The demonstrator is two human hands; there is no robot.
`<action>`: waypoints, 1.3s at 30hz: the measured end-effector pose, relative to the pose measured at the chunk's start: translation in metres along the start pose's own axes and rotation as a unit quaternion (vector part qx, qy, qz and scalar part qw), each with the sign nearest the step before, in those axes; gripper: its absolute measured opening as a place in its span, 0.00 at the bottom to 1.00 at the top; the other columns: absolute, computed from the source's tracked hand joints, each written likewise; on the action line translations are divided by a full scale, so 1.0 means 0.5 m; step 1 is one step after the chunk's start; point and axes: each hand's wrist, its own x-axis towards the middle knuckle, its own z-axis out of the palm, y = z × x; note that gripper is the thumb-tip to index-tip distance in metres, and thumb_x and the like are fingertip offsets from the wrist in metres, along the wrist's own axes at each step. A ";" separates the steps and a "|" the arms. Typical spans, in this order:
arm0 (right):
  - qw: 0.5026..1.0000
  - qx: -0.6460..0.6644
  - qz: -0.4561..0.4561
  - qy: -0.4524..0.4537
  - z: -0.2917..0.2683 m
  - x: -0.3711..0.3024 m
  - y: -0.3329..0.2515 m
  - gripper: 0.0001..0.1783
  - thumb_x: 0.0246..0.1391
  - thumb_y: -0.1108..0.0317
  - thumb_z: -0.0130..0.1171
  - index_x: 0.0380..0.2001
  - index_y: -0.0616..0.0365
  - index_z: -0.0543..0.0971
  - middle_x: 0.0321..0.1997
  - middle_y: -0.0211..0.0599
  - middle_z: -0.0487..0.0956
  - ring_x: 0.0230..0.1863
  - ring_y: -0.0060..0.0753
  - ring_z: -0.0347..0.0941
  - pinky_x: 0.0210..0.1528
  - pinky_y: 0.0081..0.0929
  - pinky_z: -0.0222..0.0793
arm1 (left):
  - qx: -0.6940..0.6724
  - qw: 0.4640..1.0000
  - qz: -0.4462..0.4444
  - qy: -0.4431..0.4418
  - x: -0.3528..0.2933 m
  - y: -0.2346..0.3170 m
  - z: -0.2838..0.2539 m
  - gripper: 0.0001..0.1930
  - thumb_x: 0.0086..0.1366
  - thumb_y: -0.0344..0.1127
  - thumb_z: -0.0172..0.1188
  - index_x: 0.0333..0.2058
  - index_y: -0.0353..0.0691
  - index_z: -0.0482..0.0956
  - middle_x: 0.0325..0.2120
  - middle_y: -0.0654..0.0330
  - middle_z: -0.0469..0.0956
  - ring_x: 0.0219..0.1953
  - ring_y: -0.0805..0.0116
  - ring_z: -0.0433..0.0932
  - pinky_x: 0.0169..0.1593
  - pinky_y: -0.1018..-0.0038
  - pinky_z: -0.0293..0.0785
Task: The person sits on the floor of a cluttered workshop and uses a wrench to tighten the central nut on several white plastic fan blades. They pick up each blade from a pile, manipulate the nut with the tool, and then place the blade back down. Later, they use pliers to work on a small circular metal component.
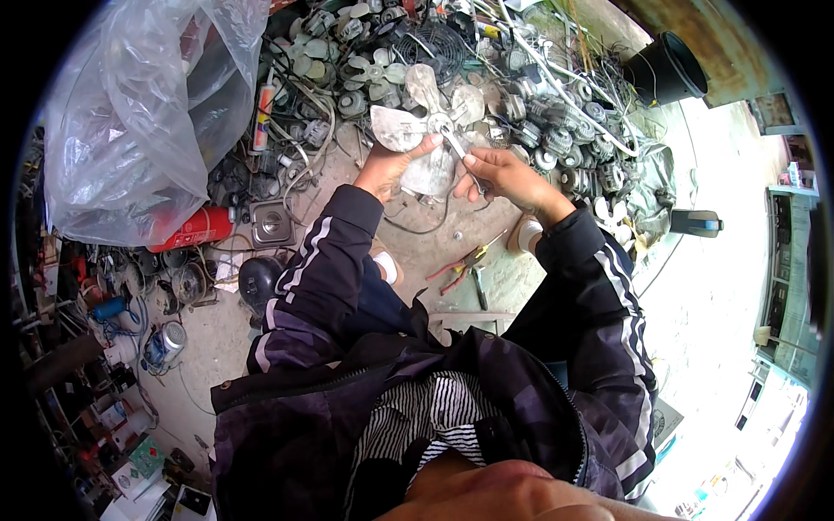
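Observation:
A dusty grey-white fan point(401, 128) with broad blades is held up in front of me, hub facing upward. My left hand point(388, 167) grips it by a lower left blade, thumb on top. My right hand point(504, 181) is closed around a silver wrench point(457, 146), whose upper end sits at the fan's hub. Part of the fan's motor side is hidden beneath the blades. On the floor below, between my feet, lie pliers with red handles point(455, 276) and a tool with a dark handle point(480, 289).
Small motors point(565, 143) and loose fan blades pile up beyond the fan, with cables among them. At left are a clear plastic bag point(130, 113), a sealant tube point(263, 115), a red cylinder point(198, 228) and a metal lid point(272, 224). A black bucket point(665, 69) stands far right.

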 end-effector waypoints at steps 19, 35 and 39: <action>0.965 -0.209 -0.096 0.127 -0.077 0.030 0.042 0.16 0.63 0.58 0.50 0.31 0.59 0.79 0.20 0.16 0.69 0.20 0.13 0.57 0.23 0.17 0.52 | 0.120 0.991 0.055 -0.030 -0.014 0.024 0.004 0.23 0.49 0.35 0.74 0.42 0.36 0.75 0.38 0.62 0.78 0.39 0.75 0.76 0.43 0.76 0.73; 0.999 -0.007 -0.006 0.043 -0.023 0.012 -0.003 0.16 0.66 0.59 0.43 0.36 0.57 0.76 0.28 0.27 0.80 0.26 0.14 0.68 0.27 0.14 0.60 | 0.020 1.000 0.000 0.017 -0.010 0.018 0.004 0.25 0.53 0.39 0.72 0.48 0.38 0.75 0.44 0.62 0.77 0.47 0.72 0.74 0.52 0.75 0.68; 0.999 -0.024 -0.003 0.041 -0.008 0.014 -0.006 0.16 0.66 0.58 0.43 0.36 0.57 0.76 0.29 0.28 0.80 0.27 0.13 0.68 0.27 0.14 0.61 | -0.007 1.000 0.006 0.001 -0.002 0.002 -0.005 0.26 0.51 0.39 0.72 0.47 0.35 0.74 0.42 0.60 0.77 0.44 0.71 0.75 0.47 0.74 0.72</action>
